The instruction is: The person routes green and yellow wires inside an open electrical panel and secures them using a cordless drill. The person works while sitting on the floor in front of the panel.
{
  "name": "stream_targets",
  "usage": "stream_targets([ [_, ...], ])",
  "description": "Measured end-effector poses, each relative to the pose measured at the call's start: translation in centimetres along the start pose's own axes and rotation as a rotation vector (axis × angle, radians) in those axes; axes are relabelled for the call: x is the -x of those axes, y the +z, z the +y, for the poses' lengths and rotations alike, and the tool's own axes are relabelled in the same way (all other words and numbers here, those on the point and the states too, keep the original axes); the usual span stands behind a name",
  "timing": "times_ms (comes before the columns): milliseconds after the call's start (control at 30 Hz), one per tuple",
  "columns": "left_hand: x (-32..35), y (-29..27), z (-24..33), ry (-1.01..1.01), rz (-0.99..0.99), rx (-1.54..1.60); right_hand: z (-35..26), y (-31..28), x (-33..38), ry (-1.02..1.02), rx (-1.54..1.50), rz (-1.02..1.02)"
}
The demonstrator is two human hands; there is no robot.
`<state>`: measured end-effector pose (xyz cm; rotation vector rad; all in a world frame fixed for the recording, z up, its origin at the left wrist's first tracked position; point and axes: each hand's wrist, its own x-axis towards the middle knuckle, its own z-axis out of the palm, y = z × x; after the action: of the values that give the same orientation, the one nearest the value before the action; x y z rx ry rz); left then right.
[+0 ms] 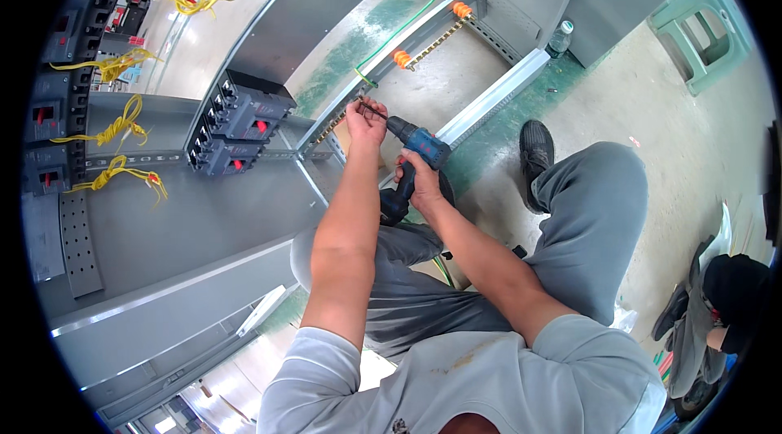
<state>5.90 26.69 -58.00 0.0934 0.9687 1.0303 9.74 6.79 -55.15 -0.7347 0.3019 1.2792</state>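
We noted right hand wrapped around blue drill; left hand pinched bit tip at perforated brass bar, cabinet's lower rail. We advised: keep bit square, fingers clear, trigger gently.

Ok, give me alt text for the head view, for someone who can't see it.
The person's right hand grips a blue cordless drill while the left hand steadies its bit against a brass bar in an open grey cabinet. Black breakers and yellow wires sit left.
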Motion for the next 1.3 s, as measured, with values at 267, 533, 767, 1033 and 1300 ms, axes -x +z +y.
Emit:
stream_targets([
  [267,-1.3,-1.3,0.6,-0.011,-0.032,-0.059,0.8,0.7,0.6,-0.237,0.330,0.014],
  [533,0.1,0.2,0.0,-0.007,0.012,-0.060,1.8,0.7,-0.2,0.184,-0.288,0.056],
  [767,-0.2,-0.2,-0.3,-0.008,-0.040,0.011,2.1,-0.1,-0.7,0.164,-0.242,0.043],
  [1033,2.6,0.3,-1.4,0.003,-0.121,-0.047,-0.5,-2.4,-1.0,0.149,-0.140,-0.054],
  [1300,7.4,3.7,-1.4,-0.036,-0.317,-0.160,-3.7,-3.6,-0.6,0.187,-0.231,-0.233],
])
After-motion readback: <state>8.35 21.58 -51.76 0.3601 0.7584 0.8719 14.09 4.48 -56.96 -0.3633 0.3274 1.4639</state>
